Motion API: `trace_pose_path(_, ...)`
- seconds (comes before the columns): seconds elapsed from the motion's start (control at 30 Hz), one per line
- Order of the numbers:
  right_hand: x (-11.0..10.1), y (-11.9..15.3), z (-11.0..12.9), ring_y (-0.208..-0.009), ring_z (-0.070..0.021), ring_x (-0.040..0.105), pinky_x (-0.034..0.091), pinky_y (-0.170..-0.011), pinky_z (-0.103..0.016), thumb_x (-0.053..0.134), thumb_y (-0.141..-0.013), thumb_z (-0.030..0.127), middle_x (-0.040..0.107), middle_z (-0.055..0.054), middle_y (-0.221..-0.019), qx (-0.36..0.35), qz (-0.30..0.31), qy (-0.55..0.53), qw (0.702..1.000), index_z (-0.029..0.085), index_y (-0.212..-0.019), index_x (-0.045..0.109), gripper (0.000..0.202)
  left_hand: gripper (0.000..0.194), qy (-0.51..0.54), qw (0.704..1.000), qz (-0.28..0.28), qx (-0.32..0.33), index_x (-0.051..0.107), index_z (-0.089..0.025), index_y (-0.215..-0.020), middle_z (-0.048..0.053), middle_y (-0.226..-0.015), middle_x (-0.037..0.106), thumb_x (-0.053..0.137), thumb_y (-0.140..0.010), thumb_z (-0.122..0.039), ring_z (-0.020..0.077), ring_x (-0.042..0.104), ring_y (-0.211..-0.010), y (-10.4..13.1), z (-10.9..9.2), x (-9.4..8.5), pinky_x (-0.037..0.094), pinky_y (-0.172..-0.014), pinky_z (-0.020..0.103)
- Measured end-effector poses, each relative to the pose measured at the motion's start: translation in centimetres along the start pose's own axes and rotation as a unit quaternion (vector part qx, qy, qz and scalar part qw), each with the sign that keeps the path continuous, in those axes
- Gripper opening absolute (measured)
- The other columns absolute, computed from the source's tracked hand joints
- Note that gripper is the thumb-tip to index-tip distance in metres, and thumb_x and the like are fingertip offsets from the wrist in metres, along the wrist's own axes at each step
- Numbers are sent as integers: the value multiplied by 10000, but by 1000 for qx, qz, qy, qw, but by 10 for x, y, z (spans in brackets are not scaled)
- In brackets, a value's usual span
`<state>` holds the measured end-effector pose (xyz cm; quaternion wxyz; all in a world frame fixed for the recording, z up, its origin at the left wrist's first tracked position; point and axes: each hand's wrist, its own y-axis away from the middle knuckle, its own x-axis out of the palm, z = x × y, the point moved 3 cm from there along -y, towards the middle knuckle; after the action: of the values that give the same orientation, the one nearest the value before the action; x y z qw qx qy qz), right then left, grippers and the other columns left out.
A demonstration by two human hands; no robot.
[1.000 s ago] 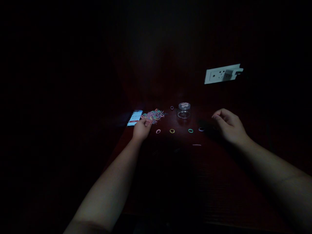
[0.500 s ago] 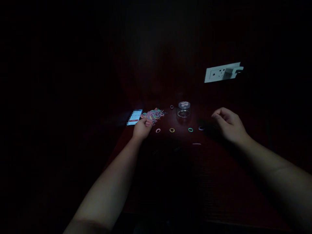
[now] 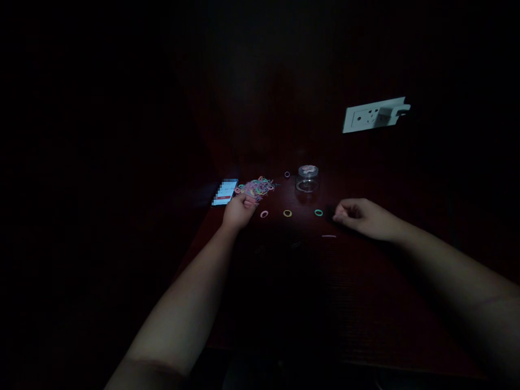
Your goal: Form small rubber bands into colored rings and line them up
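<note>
My left hand [image 3: 239, 212] rests at the near edge of a pile of small colourful hair ties [image 3: 255, 187], its fingers curled closed. What it holds, if anything, is hidden. My right hand [image 3: 355, 216] is low over the table with thumb and fingers pinched together. Its fingertips cover the spot of a lavender hair tie, which no longer shows. To their left lie a green hair tie [image 3: 318, 213], a yellow one [image 3: 287, 213] and a pink one [image 3: 264, 214] in a row. A thin pale pink strip [image 3: 329, 236] lies nearer to me.
A clear lidded jar [image 3: 307, 180] stands behind the row, with a single purple hair tie [image 3: 287, 174] to its left. A lit phone [image 3: 225, 192] lies left of the pile. On the wall is a socket plate [image 3: 376, 115] with a plug. The dark red table [image 3: 365, 303] is dimly lit.
My right hand has moved left and down onto the place where the lavender hair tie lay, covering it. My left hand has stayed by the pile. The view has shifted slightly.
</note>
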<state>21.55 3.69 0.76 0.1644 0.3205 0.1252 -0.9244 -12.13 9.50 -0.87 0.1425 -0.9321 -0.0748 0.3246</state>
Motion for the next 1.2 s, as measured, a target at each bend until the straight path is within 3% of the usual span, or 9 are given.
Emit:
trace_pose_path(0.13, 7, 2, -6, -573, -122, 486, 353, -522, -252, 672, -741, 466, 556, 26, -639, 7, 85, 57, 995, 199, -713, 579, 284, 82, -3, 1000, -2, 2, 650, -143, -824, 43, -776, 679, 630, -770, -201, 124, 593, -638, 1, -3, -1, 502, -665, 254)
trace_pose_path(0.47, 7, 3, -4, -609, -127, 502, 365, -541, -252, 673, -739, 462, 579, 17, -688, 22, 103, 83, 991, 200, -744, 561, 285, 104, -29, 999, -12, 43, 643, -155, -825, 33, -782, 675, 601, -798, -246, 138, 607, -673, 4, -14, 0, 503, -672, 254)
trace_pose_path(0.67, 6, 4, 0, -589, -130, 496, 362, -541, -261, 651, -753, 499, 567, 14, -651, 26, 82, 80, 993, 201, -695, 559, 317, 99, -46, 989, 8, 144, 638, -180, -868, 19, -810, 684, 594, -834, -263, 141, 633, -729, 13, -38, 2, 512, -698, 259)
trace_pose_path(0.9, 16, 3, 11, -550, -113, 447, 364, -527, -249, 627, -792, 432, 496, 45, -607, -22, 18, 30, 999, 201, -813, 597, 234, 62, -85, 936, 68, 335, 642, -202, -890, 20, -888, 696, 586, -864, -209, 154, 626, -844, 41, -85, 12, 480, -794, 292)
trace_pose_path(1.2, 28, 12, 36, -554, -117, 460, 392, -530, -249, 646, -817, 387, 486, 41, -626, -96, -3, -4, 995, 192, -908, 638, 215, 97, -73, 914, 140, 374, 643, -226, -937, 4, -921, 693, 556, -896, -214, 156, 609, -866, 75, -116, 29, 465, -823, 319)
